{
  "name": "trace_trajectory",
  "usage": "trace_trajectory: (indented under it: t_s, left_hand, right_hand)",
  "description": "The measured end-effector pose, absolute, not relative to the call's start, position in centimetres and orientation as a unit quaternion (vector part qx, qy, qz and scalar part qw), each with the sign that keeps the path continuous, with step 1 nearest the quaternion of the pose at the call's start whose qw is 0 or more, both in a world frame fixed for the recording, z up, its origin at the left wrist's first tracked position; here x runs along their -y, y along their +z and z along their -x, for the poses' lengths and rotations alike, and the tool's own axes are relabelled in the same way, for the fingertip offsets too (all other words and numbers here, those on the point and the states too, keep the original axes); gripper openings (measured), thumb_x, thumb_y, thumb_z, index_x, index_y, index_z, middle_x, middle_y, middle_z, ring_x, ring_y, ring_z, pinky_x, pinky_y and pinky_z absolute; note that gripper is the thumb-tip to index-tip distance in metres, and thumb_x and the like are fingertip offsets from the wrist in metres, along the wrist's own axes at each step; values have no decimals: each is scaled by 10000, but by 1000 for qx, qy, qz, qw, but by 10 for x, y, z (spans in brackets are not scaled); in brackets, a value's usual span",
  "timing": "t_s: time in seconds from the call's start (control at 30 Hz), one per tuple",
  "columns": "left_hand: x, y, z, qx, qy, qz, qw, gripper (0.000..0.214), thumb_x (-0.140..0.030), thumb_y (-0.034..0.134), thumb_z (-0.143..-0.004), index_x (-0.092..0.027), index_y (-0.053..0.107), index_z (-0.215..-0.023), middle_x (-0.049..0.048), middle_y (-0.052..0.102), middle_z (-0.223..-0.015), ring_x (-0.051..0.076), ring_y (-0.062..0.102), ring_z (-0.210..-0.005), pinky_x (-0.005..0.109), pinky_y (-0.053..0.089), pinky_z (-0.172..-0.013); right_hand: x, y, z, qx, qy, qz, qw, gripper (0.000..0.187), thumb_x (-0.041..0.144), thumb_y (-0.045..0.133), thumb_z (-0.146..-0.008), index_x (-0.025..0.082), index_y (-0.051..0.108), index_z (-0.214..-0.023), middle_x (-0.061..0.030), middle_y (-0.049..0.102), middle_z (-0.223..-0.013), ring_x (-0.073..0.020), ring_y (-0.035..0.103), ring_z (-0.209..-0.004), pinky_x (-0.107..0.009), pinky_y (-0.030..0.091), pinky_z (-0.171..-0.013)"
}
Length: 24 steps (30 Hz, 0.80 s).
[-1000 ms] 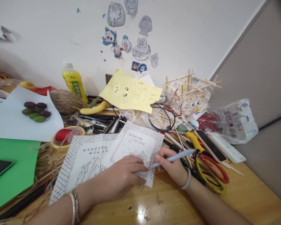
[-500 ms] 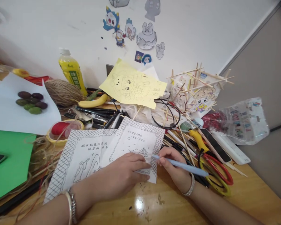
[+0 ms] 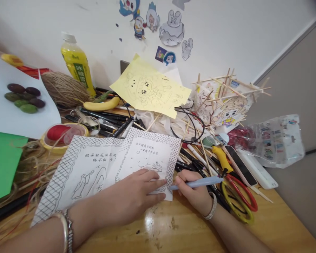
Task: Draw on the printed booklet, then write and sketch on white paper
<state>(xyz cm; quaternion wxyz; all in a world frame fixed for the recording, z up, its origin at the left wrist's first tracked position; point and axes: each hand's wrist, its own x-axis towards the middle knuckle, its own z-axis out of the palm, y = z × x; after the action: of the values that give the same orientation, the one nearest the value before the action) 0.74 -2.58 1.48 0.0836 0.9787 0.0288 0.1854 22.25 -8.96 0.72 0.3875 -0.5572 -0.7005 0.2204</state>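
Note:
My left hand lies flat with its fingers stretched over the lower part of a white sheet bearing an ink drawing, handwritten lines and a crosshatched border. Between the thumb and fingers of my right hand is a light blue pen. Its tip is at the sheet's right border; whether it touches the paper I cannot tell. A second bordered sheet with a drawn figure lies to the left, partly under my left forearm and overlapped by the first sheet.
Markers, a banana and a yellow drink bottle stand or lie behind the sheets. Scissors, a phone and a white power strip lie right. Red thread sits left. A stick frame stands behind.
The pen's tip has moved lower along the sheet's right border, and its rear end has swung up. My left hand stays on the paper. The camera view has shifted slightly.

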Motion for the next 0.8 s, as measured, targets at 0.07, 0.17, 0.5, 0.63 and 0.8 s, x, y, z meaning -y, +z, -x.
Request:
trace_trajectory:
  t_s: [0.07,0.17,0.5,0.63,0.8]
  left_hand:
    - [26,15,-8,-34,191,-977,90,274,-161,390,-971,-174,625,-1112,111,618,-1202,259,539,-1042,388,441,-890]
    - [27,15,-8,-35,208,-972,102,256,-157,427,-954,-195,629,-1105,106,640,-1161,243,552,-1022,374,443,-895]
    - [25,14,-7,-35,168,-979,108,284,-142,432,-941,-172,625,-1149,99,600,-1262,274,534,-1049,402,442,-882]
    - [25,12,-7,-35,166,-980,101,310,-131,442,-924,-173,622,-1172,100,582,-1295,275,525,-1061,406,441,-892]
    - [24,12,-7,-33,169,-980,103,321,-116,463,-899,-170,619,-1173,102,584,-1299,278,530,-1054,416,453,-883]
  right_hand:
    - [90,9,-222,714,211,556,370,401,265,457,-873,202,399,-481,32,452,-467,-105,442,-448,-228,328,-455]
    - [90,11,-222,726,201,555,354,400,257,445,-873,202,404,-479,25,472,-466,-106,449,-451,-225,330,-456]
    - [90,10,-223,729,199,559,342,401,264,448,-873,204,403,-479,21,494,-451,-107,456,-436,-225,330,-453]
    - [91,10,-223,730,202,551,350,402,264,450,-874,204,414,-479,22,485,-448,-114,459,-441,-233,330,-455]
    - [92,9,-224,718,220,554,360,412,279,462,-885,203,443,-481,15,515,-461,-120,473,-455,-241,345,-471]
